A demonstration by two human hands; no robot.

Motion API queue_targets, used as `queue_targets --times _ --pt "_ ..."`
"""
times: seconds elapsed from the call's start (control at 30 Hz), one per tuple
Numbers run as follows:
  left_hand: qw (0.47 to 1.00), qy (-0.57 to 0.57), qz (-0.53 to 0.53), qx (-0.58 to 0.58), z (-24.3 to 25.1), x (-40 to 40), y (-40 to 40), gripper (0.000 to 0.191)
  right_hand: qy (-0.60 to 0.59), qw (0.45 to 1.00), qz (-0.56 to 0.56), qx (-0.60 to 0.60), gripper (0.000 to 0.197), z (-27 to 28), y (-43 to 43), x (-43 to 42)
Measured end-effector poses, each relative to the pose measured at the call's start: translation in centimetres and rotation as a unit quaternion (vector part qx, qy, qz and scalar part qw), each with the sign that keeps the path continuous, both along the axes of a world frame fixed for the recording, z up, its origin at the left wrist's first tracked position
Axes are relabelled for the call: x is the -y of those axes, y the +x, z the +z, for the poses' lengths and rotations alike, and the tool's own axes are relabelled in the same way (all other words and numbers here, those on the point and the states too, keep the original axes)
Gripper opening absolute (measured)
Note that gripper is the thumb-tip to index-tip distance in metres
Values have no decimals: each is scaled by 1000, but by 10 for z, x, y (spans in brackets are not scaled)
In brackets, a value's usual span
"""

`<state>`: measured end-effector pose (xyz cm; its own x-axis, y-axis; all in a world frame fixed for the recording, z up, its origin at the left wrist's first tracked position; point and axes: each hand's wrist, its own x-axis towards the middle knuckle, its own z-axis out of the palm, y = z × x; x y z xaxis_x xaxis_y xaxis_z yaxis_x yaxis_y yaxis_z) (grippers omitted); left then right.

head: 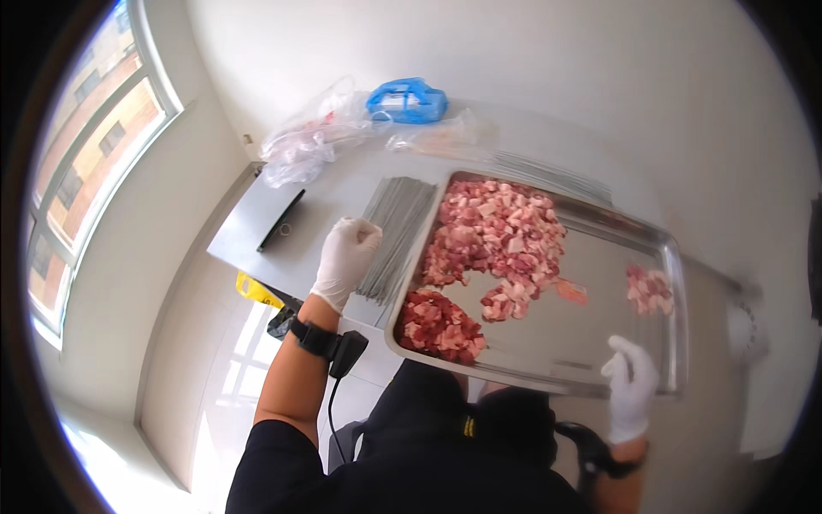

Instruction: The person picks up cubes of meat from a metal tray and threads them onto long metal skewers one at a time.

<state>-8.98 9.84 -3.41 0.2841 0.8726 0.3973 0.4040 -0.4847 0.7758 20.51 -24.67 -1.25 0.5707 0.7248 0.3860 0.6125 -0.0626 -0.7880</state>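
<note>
White-gloved, my left hand is curled over the near left side of a bundle of thin metal skewers; whether it pinches one is unclear. My right hand, also gloved and slightly blurred, is over the near right part of a large metal tray, its fingers partly bent and nothing visible in them. A big heap of diced pink meat covers the tray's far left. Darker red meat pieces lie in the near left corner, and a small pile is by the right wall. A flat pinkish piece rests mid-tray.
Clear plastic bags and a blue plastic bag are at the table's back. More skewers lie behind the tray. A dark flat object stands near the table's left edge. A yellow bag shows below that edge.
</note>
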Motion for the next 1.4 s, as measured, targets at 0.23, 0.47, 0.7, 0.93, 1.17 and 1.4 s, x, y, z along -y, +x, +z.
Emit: queue_targets --times 0.23,0.47,0.7,0.93,1.17,1.4 --pt "921 -8 64 -383 -17 0 3 19 32 988 115 -93 23 -25 -30 -40" --pt "886 -24 34 -461 -8 -3 17 22 14 970 81 -228 20 -28 -26 -41" --pt "884 12 62 -464 -18 -4 17 18 22 975 89 -204 20 -26 -27 -40" --pt "891 -35 53 -450 -15 -5 11 20 21 972 91 -217 20 -25 -28 -39" --pt "915 -49 26 -399 -13 -9 -3 26 20 974 98 -204 20 -29 -26 -39" --pt "951 -121 42 -280 -15 -9 -11 26 11 976 91 -199 20 -29 -25 -39"
